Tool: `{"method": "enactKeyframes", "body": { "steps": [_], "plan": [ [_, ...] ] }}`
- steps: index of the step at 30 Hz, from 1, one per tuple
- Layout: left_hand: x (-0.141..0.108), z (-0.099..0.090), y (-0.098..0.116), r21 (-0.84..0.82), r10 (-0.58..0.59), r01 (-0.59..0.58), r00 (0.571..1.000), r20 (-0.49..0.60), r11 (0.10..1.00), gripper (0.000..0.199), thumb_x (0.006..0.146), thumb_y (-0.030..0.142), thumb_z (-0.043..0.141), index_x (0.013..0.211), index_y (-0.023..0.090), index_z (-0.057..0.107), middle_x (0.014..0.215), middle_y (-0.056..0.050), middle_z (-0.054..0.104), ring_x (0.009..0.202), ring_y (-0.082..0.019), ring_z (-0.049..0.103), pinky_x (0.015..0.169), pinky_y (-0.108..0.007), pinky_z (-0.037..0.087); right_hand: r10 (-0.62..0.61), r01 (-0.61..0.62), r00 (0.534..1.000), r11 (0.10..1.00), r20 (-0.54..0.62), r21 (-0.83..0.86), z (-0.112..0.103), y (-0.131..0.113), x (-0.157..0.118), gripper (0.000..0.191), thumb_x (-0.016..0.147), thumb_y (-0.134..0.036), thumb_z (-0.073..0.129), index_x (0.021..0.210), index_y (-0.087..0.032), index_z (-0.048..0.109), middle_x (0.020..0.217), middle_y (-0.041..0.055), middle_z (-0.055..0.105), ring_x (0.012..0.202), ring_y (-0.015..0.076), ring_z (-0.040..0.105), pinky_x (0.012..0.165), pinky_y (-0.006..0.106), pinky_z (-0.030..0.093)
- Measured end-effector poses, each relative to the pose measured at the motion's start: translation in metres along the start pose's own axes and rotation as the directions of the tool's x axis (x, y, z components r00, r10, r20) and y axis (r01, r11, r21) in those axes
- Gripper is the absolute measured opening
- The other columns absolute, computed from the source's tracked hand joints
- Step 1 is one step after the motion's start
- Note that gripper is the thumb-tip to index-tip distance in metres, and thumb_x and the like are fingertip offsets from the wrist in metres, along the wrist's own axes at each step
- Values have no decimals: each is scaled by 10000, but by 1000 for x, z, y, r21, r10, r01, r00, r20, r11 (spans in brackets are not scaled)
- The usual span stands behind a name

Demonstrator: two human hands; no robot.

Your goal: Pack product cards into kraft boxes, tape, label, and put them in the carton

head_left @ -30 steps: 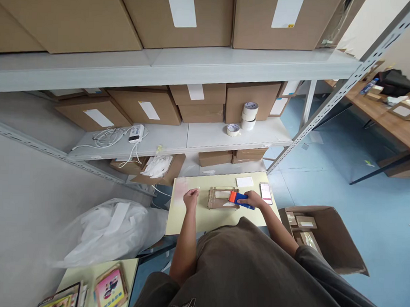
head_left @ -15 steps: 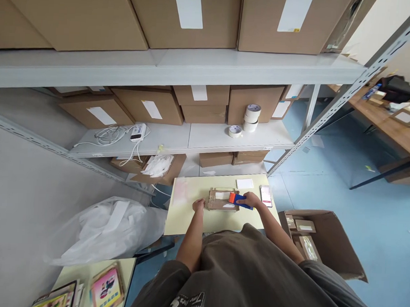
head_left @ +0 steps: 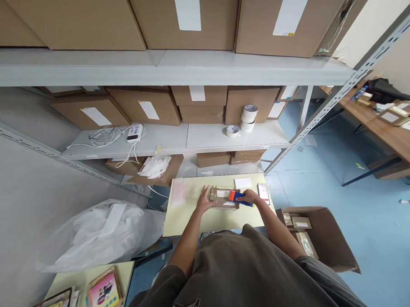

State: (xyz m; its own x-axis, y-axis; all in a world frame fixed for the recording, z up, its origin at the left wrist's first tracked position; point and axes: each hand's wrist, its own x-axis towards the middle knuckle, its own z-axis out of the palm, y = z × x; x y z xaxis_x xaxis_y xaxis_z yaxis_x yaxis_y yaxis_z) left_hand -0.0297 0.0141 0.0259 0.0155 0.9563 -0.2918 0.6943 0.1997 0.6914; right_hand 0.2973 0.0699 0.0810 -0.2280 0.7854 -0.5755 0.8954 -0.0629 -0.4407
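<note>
Taped carton (head_left: pixel 221 201) is noted near the middle of the table (head_left: pixel 185 218); its end towards the table's left is met by the left hand (head_left: pixel 204 200), fingers spread wide; blue-and-orange tool (head_left: pixel 239 198) is gripped by the right hand (head_left: pixel 250 196); carton is judged light, stiffish, best held by its ends
</note>
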Motion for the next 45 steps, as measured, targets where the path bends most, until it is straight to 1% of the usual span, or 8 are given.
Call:
{"method": "enactKeyframes", "body": {
  "steps": [3, 6, 10, 15, 21, 30, 38, 45],
  "plan": [
    [18, -2, 14, 233, 191, -256, 944, 268, 938, 1428, 451, 464, 1003, 1667, 341, 265, 1782, -119, 122, 1587, -426, 244, 1213, -472, 354, 33, -33, 999, 999, -5, -33, -2, -7, -1, 652, 716, -808, 748, 861, -174, 794, 891, 127, 785, 775, 255, 722, 624, 292, 461],
    [34, 3, 23, 356, 133, -273, 919, 372, 894, 1517, 388, 347, 1018, 1677, 369, 218, 1785, -122, 92, 1530, -458, 341, 1160, -489, 405, 68, -68, 998, 996, -7, -57, -3, -16, -1, 684, 698, -832, 750, 876, -174, 806, 912, 142, 786, 781, 257, 726, 638, 294, 465],
    [41, 11, 24, 422, 76, -239, 927, 368, 875, 1470, 423, 190, 958, 1680, 347, 212, 1758, -149, 171, 1416, -440, 484, 1083, -465, 471, 95, -98, 995, 991, -35, -87, -2, -23, 0, 729, 662, -860, 755, 887, -169, 809, 898, 147, 781, 793, 266, 725, 627, 289, 459],
    [38, 9, 18, 403, 71, -227, 927, 367, 886, 1378, 455, 195, 926, 1656, 339, 267, 1748, -139, 179, 1404, -422, 494, 1056, -432, 489, 94, -95, 995, 991, -10, -90, -5, -19, 2, 779, 654, -887, 738, 898, -151, 807, 947, 171, 784, 789, 278, 724, 614, 302, 458],
    [39, 10, 16, 388, 72, -227, 924, 375, 893, 1313, 499, 183, 907, 1642, 345, 281, 1726, -136, 232, 1367, -393, 549, 1033, -414, 500, 63, -64, 997, 997, -34, -42, -17, 13, -1, 747, 593, -869, 800, 860, -171, 814, 918, 162, 785, 773, 278, 722, 637, 310, 469],
    [41, 17, 14, 437, 77, -234, 935, 347, 869, 1301, 500, 150, 936, 1619, 353, 305, 1689, -153, 277, 1346, -385, 564, 1017, -404, 506, 54, -54, 998, 999, -32, -1, -10, 37, -8, 734, 610, -868, 796, 866, -180, 817, 903, 153, 782, 783, 280, 715, 655, 318, 470],
    [37, 14, 24, 458, 60, -225, 936, 347, 860, 1256, 535, 101, 901, 1617, 345, 314, 1701, -141, 275, 1345, -381, 568, 1010, -397, 512, 131, -134, 991, 988, -36, -75, -33, 84, -32, 685, 719, -811, 759, 907, -154, 815, 949, 176, 785, 834, 283, 719, 648, 300, 446],
    [35, 17, 28, 482, 28, -208, 935, 354, 851, 1223, 577, 127, 903, 1617, 357, 303, 1699, -137, 280, 1343, -369, 573, 1005, -380, 519, 160, -159, 987, 983, 3, -89, -44, 106, -44, 685, 694, -797, 782, 915, -150, 811, 988, 155, 793, 841, 267, 728, 666, 282, 453]
  ]
}}
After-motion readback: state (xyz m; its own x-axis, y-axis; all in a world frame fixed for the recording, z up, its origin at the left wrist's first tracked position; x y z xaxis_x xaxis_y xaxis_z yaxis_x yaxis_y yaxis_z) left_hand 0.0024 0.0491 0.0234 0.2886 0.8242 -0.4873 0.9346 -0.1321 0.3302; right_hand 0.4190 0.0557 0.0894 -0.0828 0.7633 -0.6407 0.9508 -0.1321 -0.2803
